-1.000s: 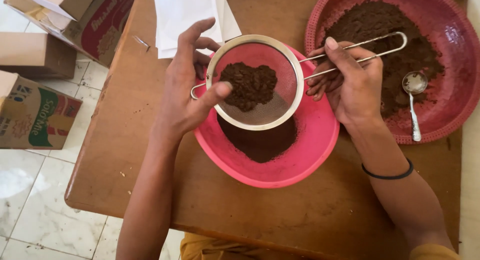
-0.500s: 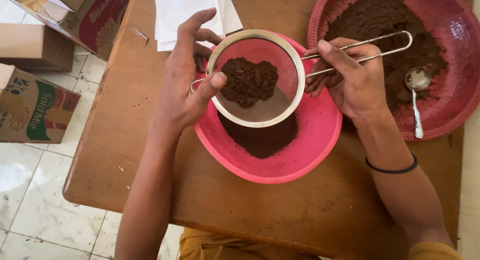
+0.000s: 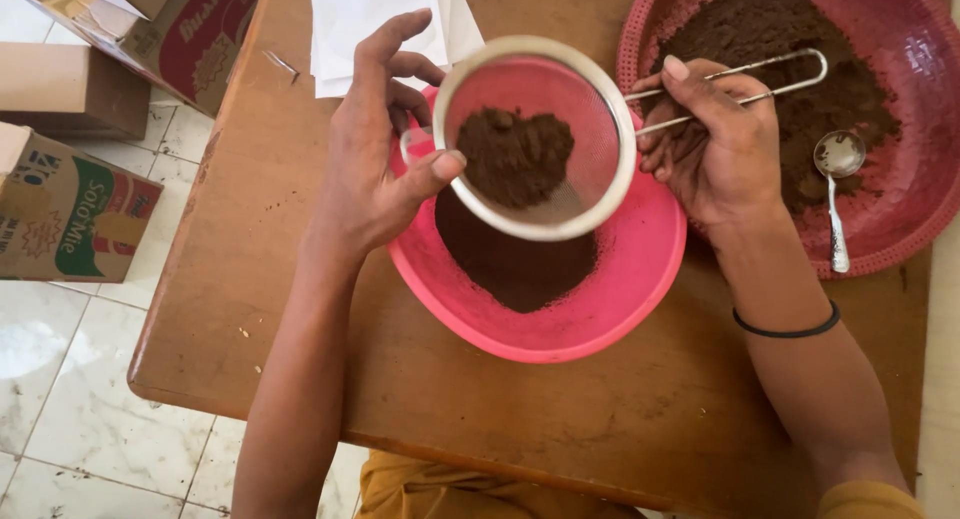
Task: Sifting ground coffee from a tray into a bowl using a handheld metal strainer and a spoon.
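Hands: both on the same sieve, one each side, held up over the pink bowl
Left hand (image 3: 375, 174): cupped against the sieve's left rim, thumb pressed on the edge, fingers spread and curled behind it, so it's steadying the rim, not really clamped tight
Cardboard boxes (image 3: 70, 204): on the tiled floor way off to the left, a couple more up at the top-left corner
White paper (image 3: 345, 24): sheets lying at the far edge of the counter, just behind the left hand's fingers
Counter (image 3: 640, 419): brown wood, a few crumbs on the left part
Sieve (image 3: 535, 139): round metal mesh strainer with a pale rim, a clump of dark brown powder sitting in the mesh
Pink bowl (image 3: 620, 299): right under the sieve, a pile of finer brown powder in the bottom
Right hand (image 3: 715, 144): closed round the sieve's wire handle, thumb on top, black band on the wrist
Red tray (image 3: 915, 69): big round one at the right, heaped with the same brown powder, touching or nearly touching the bowl
Spoon (image 3: 835, 184): metal, lying in the tray just right of the right hand
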